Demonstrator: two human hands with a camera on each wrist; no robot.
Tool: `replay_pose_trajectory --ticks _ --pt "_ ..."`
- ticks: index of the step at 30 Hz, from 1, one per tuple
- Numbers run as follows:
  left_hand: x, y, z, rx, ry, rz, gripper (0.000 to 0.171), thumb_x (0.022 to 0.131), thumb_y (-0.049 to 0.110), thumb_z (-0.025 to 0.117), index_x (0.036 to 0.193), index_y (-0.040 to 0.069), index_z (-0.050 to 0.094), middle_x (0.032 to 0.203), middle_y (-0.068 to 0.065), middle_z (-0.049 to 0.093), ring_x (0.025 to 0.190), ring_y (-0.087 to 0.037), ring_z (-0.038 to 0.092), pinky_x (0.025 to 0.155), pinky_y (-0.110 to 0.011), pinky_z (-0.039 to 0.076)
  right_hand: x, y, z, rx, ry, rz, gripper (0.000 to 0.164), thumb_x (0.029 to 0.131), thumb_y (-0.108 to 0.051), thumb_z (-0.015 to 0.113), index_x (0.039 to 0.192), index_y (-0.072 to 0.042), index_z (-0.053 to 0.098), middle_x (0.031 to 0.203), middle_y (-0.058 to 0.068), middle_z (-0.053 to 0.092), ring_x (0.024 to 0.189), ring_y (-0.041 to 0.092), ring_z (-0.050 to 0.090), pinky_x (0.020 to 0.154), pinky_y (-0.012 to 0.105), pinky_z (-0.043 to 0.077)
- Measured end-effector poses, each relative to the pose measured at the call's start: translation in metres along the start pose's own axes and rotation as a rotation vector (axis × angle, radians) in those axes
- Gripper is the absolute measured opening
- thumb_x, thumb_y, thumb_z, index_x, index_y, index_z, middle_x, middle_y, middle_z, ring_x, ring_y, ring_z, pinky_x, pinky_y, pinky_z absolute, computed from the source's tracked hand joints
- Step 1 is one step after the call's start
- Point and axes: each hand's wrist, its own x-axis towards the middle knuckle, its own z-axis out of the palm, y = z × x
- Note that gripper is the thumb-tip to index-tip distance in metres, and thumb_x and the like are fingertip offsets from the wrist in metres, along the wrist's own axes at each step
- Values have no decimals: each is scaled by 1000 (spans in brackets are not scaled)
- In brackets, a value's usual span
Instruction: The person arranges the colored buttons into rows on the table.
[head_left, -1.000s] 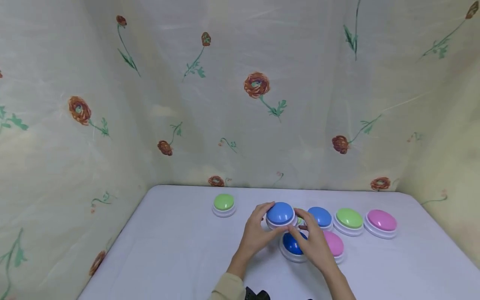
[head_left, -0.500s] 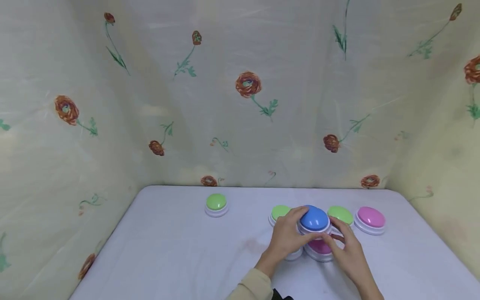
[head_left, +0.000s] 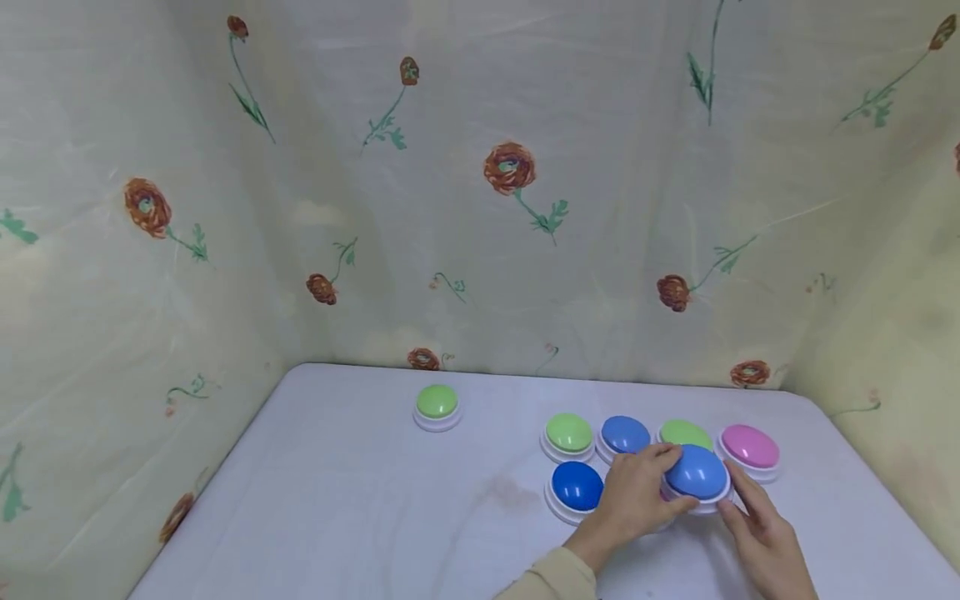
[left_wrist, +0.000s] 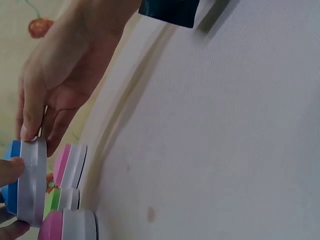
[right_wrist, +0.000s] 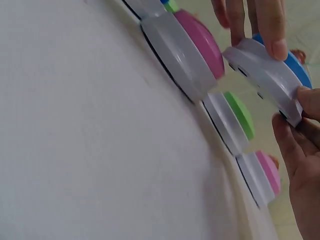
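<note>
Both hands hold a light blue dome push button (head_left: 696,472) with a white base, raised above the table. My left hand (head_left: 633,496) grips its left rim with thumb and fingers; my right hand (head_left: 768,533) grips the right rim. In the right wrist view the held button's underside (right_wrist: 260,80) faces the table with a gap below. A pink button (right_wrist: 202,45) stands under and beside it, mostly hidden in the head view. A dark blue button (head_left: 577,487) is left of my left hand. Behind the hands stand a green button (head_left: 684,433) and another pink button (head_left: 750,447).
A light blue button (head_left: 626,434) and a green button (head_left: 568,432) continue the back row leftward. Another green button (head_left: 437,402) stands apart, far left. The white table (head_left: 337,500) ends at flower-printed curtains (head_left: 585,250) behind and at both sides.
Both hands have carried the light blue button rightward, past the dark blue button and over the front pink one. The standing buttons have kept their places; the head view has shifted slightly.
</note>
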Motion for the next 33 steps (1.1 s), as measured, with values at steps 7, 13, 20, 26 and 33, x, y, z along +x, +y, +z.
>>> replay_pose_trajectory --ticks 7,13,20,26,33 --pt "0 15 8 119 18 21 65 77 54 70 133 26 53 131 13 58 124 -2 51 106 -32 37 -6 10 -13 9 -15 99 45 95 -1 51 137 7 40 133 -35 41 119 -24 37 90 -3 33" --pt "3 24 17 159 -2 25 67 75 58 70 133 29 52 129 16 58 122 0 51 110 -37 34 -13 23 -22 -34 -26 123 48 94 -3 52 140 3 38 130 -41 37 116 -29 33 90 -5 30" --pt "4 27 27 193 -46 -19 69 71 63 69 130 33 53 127 19 58 117 2 54 110 -53 28 -15 31 -22 -73 -173 368 73 92 -18 61 148 2 18 142 -30 24 110 -31 31 81 -7 32" --pt "1 26 33 261 -15 17 66 69 64 71 125 34 55 126 17 59 111 1 58 109 -55 29 -11 23 -22 -253 -309 498 89 90 -33 63 149 4 7 144 40 22 127 57 29 104 47 39" --pt "2 24 35 299 20 47 65 70 62 71 126 32 56 124 15 61 109 1 59 107 -57 30 -19 33 -20 -257 -210 309 76 92 -26 60 146 7 17 142 41 25 143 11 2 105 67 15"
